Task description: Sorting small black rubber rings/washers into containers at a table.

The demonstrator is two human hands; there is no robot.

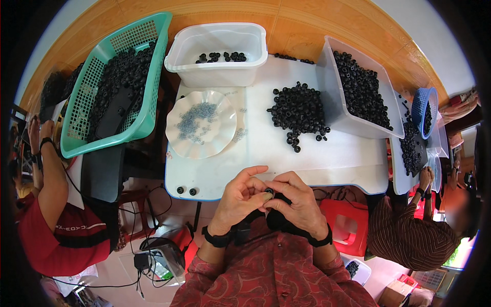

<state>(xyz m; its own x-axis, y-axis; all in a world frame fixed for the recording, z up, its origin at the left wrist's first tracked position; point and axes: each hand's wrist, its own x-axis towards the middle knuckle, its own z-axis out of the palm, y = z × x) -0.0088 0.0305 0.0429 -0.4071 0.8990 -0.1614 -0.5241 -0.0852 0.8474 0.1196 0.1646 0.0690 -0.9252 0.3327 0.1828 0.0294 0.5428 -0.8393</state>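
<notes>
white table (pixel 286 163) — orange wood floor (pixel 215 10)

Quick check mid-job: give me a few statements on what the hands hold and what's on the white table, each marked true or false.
1. Both hands, left hand and right hand, meet on a small black ring. True.
2. The white scalloped plate holds black rings. False: it holds small pale grey bits.
3. A loose pile of black rings lies on the white table. True.
4. The green basket is empty. False: it is heaped with black parts.
5. Two black rings sit near the table's front left edge. True.
</notes>
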